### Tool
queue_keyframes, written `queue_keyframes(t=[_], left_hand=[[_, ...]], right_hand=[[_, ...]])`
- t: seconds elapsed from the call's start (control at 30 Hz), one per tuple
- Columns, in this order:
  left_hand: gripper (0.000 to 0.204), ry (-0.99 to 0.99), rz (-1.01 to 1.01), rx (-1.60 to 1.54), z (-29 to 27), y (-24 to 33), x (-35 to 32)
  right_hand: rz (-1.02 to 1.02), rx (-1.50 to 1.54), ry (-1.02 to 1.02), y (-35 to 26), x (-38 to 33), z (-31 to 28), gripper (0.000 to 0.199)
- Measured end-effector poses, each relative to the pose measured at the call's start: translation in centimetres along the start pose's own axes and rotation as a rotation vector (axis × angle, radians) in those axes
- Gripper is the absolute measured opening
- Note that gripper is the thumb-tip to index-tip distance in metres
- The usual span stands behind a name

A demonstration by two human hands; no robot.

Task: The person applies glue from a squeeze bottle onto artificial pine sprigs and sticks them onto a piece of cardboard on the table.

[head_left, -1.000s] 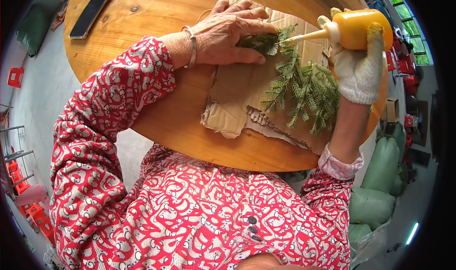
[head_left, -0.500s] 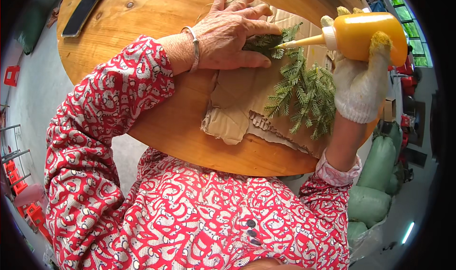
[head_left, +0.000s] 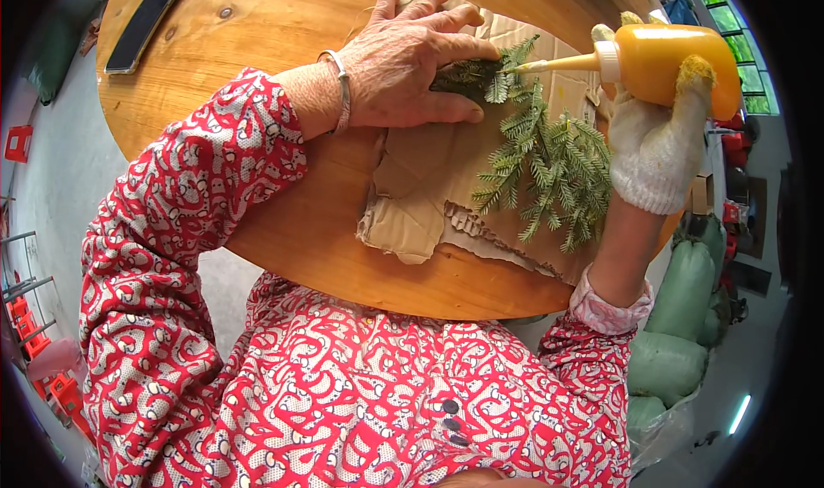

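My bare left hand, with a bangle at its wrist, lies on the cardboard with its fingers spread. Its thumb and index finger rest on either side of the dark end of a green fir sprig, whose needled twigs fan out to the right and toward me. In a white knitted glove stained yellow, my right hand is shut on a squeeze bottle of orange-yellow liquid. The bottle lies sideways, and its long nozzle points left with the tip at the sprig's upper twigs.
Under the cardboard is a wooden table with a curved edge. At the far left lies a dark flat strip. Green stuffed sacks stand on the right, beyond the table. Red crates are on the floor at left.
The bottle and its nozzle tip have shifted slightly to the right and away from me along the sprig. My left hand has moved a little left, still spread beside the sprig.
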State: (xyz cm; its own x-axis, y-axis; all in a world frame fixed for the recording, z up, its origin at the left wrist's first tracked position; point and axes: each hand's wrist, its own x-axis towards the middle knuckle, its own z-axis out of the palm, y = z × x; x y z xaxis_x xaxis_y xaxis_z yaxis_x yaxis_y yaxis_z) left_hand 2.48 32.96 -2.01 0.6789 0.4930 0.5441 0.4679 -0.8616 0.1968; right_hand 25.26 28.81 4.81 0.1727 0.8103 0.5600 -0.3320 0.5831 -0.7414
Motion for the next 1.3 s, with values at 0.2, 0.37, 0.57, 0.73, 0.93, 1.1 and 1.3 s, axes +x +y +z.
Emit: queue_keyframes(t=[0.2, 0.37, 0.57, 0.73, 0.93, 1.1, 1.3], left_hand=[[0.056, 0.008, 0.010, -0.005, 0.0, -0.1, 0.1], [0.056, -0.018, -0.017, 0.015, 0.0, 0.1, 0.1], [0.056, -0.017, -0.013, 0.030, 0.3, -0.5, 0.1], [0.055, -0.009, -0.004, 0.049, 0.6, -0.6, 0.1], [0.052, 0.063, 0.036, 0.093, 1.2, -1.0, 0.2], [0.051, 0.058, 0.040, 0.086, 1.1, -1.0, 0.2], [0.051, 0.044, 0.041, 0.067, 1.0, -1.0, 0.2]], right_hand=[[0.002, -0.019, 0.028, 0.4, -0.1, 0.5, 0.051], [-0.059, -0.079, 0.091, 0.2, 0.4, -0.2, 0.049], [-0.039, -0.034, 0.051, 0.3, 0.6, -1.1, 0.048], [-0.013, -0.044, 0.018, 0.4, 1.1, -2.2, 0.046], [-0.054, -0.090, 0.146, 0.3, 1.7, -3.1, 0.048], [-0.075, -0.081, 0.175, 0.4, 1.9, -3.5, 0.051], [-0.099, -0.059, 0.207, 0.5, 2.0, -4.0, 0.055]])
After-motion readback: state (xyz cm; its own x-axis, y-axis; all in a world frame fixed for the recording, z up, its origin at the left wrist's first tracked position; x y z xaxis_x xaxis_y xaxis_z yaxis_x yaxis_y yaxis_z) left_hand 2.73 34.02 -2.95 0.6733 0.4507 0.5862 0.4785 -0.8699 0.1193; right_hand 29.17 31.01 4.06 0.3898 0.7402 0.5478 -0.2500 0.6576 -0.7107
